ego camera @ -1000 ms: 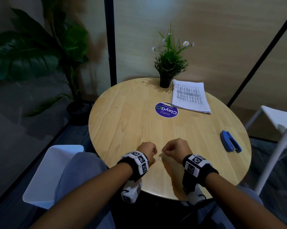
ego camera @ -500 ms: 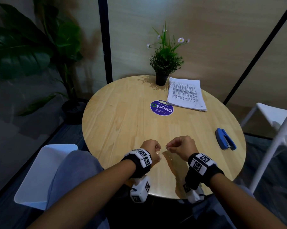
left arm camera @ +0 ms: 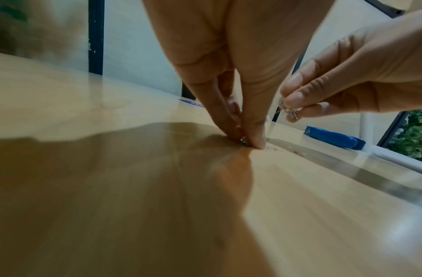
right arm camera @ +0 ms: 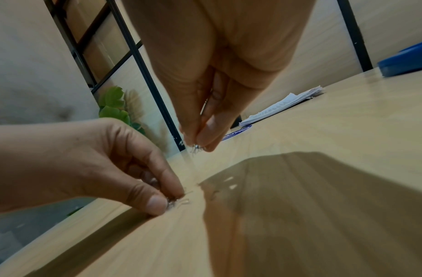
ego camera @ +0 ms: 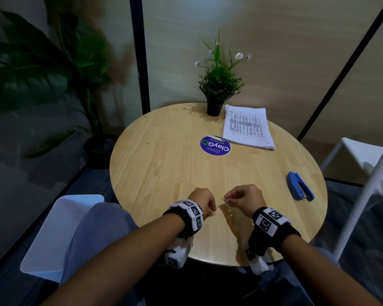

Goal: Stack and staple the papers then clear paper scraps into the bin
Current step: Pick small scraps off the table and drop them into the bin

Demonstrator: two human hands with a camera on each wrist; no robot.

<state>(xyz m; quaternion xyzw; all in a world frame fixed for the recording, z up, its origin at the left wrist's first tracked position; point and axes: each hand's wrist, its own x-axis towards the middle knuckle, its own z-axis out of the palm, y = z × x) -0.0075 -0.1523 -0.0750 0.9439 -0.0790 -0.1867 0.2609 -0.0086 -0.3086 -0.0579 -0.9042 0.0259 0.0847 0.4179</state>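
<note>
Near the front edge of the round wooden table (ego camera: 164, 173), my left hand (ego camera: 205, 203) pinches small bent metal staples (right arm camera: 179, 201) against the tabletop between thumb and fingertips (left arm camera: 255, 138). My right hand (ego camera: 241, 196) is just to its right, a little above the wood. It pinches a small cluster of staples (left arm camera: 290, 112) between thumb and forefinger (right arm camera: 212, 129). A stack of printed papers (ego camera: 246, 127) lies at the far right of the table. The blue stapler (ego camera: 299, 185) lies shut near the right edge, well away from both hands.
A small potted plant (ego camera: 214, 107) stands at the table's far edge beside the papers. A round purple sticker (ego camera: 214, 145) is on the wood. White chairs stand at the left (ego camera: 60, 228) and right (ego camera: 362, 151). A large leafy plant (ego camera: 31, 74) fills the left corner.
My right hand has lifted slightly and drawn away from the left with its staples. The left hand has stayed pinching at the tabletop.
</note>
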